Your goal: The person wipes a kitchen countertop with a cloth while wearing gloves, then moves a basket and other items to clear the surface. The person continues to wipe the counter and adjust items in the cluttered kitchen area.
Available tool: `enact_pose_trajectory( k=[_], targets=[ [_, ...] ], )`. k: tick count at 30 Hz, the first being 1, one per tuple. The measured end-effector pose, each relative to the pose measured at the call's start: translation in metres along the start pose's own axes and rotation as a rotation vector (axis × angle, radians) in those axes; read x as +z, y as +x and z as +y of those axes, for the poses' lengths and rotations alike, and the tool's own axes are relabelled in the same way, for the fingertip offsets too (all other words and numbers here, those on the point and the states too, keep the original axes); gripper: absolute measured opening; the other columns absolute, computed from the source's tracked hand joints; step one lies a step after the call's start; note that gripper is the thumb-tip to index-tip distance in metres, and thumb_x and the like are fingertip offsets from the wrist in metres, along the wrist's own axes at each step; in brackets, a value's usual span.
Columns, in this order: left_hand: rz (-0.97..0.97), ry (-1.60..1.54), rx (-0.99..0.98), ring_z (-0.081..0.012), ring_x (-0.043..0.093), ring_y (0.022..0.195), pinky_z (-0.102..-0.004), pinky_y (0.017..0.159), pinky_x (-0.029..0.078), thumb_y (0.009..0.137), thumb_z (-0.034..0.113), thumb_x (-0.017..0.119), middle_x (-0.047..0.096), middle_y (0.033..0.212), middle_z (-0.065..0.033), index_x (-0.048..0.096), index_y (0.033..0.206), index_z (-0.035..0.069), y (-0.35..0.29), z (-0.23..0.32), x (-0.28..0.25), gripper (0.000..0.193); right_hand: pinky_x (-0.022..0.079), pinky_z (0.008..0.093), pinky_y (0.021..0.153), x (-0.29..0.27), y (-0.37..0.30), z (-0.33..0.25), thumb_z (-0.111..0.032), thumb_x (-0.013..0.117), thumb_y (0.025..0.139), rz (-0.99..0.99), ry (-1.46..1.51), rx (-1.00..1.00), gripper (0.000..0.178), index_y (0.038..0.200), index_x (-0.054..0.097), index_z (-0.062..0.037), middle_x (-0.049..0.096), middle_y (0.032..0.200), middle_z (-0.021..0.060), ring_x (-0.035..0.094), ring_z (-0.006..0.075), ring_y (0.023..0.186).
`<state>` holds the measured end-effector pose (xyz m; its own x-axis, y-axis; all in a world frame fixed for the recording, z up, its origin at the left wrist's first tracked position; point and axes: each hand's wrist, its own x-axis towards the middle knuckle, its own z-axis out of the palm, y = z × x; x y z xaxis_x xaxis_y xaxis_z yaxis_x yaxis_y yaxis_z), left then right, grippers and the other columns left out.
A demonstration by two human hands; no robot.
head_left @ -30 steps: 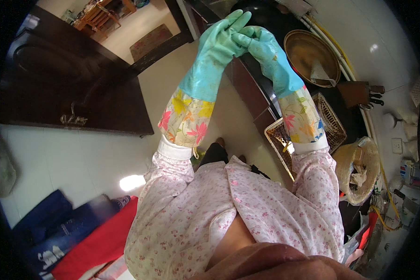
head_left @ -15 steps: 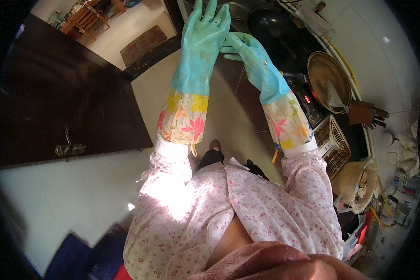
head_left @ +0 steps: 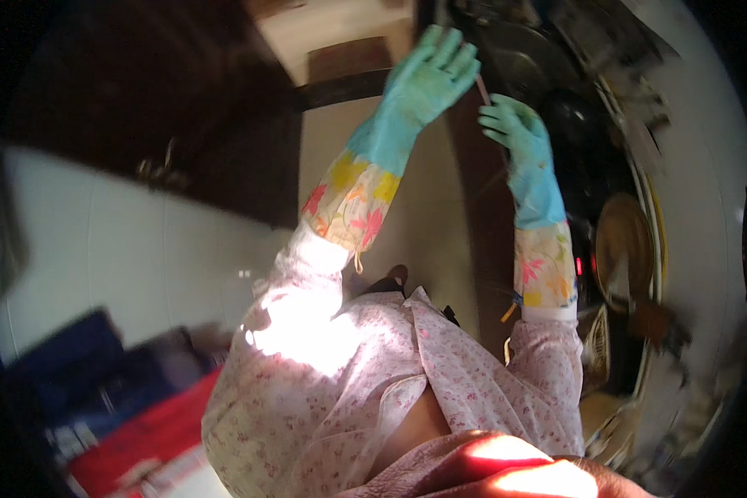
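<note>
Both my hands wear turquoise rubber gloves with long flowered cuffs. My left hand [head_left: 430,79] is raised at the top middle, its fingers stretched and a little apart, holding nothing that I can see. To its right and slightly nearer, my right hand [head_left: 516,129] is bent at the wrist, its fingers apart and pointing left, with nothing visible in them. A gap separates the two gloves. Beyond them lies the dark sink [head_left: 519,62]. A black wok [head_left: 574,116] is just right of my right hand. The picture is smeared by motion.
Along the right counter are a round brown pan [head_left: 624,232], a knife holder [head_left: 651,322] and a slatted basket [head_left: 596,349]. A dark door [head_left: 158,100] with a metal handle is at left. Blue bags [head_left: 75,357] and a red one [head_left: 149,432] lie lower left.
My hands were close together and overlapping; they have since moved apart. The view has turned, so the sink, wok and door have shifted rightward in the picture.
</note>
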<state>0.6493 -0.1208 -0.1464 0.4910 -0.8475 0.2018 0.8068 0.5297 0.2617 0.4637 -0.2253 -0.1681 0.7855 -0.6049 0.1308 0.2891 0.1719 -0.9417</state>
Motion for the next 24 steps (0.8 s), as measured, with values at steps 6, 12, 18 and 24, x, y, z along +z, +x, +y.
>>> enact_pose_trajectory(
  k=[6,12,18,24],
  targets=[
    [0.155,0.391,-0.181,-0.0388,0.04,0.147,-0.06,0.121,0.035,0.111,0.023,0.044,0.038,0.162,-0.0162,0.037,0.159,0.015,-0.031,-0.007,-0.016,0.049,0.055,0.0326,0.094,-0.052,0.017,0.009,-0.031,0.065,0.104,-0.078,-0.111,-0.011,0.043,0.135,0.062,-0.0016,0.073,0.116,0.0122,0.069,0.0185,0.102],
    [0.005,0.487,-0.416,-0.0339,0.043,0.144,-0.0588,0.121,0.036,0.11,0.022,0.049,0.04,0.16,-0.0168,0.034,0.16,0.014,-0.044,0.004,-0.069,0.053,0.056,0.0316,0.093,-0.086,0.032,0.036,-0.03,0.065,0.104,-0.122,-0.117,0.073,0.04,0.132,0.065,-0.0024,0.073,0.117,0.012,0.07,0.0171,0.101],
    [-0.016,0.516,-0.534,-0.0284,0.05,0.14,-0.0569,0.12,0.037,0.107,0.022,0.059,0.052,0.152,-0.0116,0.039,0.157,0.015,-0.034,0.026,-0.114,0.055,0.056,0.0326,0.095,-0.089,0.069,0.045,-0.03,0.063,0.105,-0.137,-0.192,0.081,0.038,0.134,0.065,-0.0051,0.073,0.118,0.0113,0.07,0.0174,0.102],
    [0.109,0.705,-0.527,-0.0279,0.048,0.142,-0.0529,0.121,0.038,0.107,0.022,0.059,0.05,0.154,-0.0086,0.038,0.159,0.014,-0.041,-0.002,-0.076,0.056,0.054,0.0373,0.101,-0.074,0.072,0.004,-0.038,0.055,0.108,-0.158,-0.165,0.016,0.046,0.139,0.061,-0.0041,0.07,0.127,0.0144,0.069,0.0217,0.112]
  ],
)
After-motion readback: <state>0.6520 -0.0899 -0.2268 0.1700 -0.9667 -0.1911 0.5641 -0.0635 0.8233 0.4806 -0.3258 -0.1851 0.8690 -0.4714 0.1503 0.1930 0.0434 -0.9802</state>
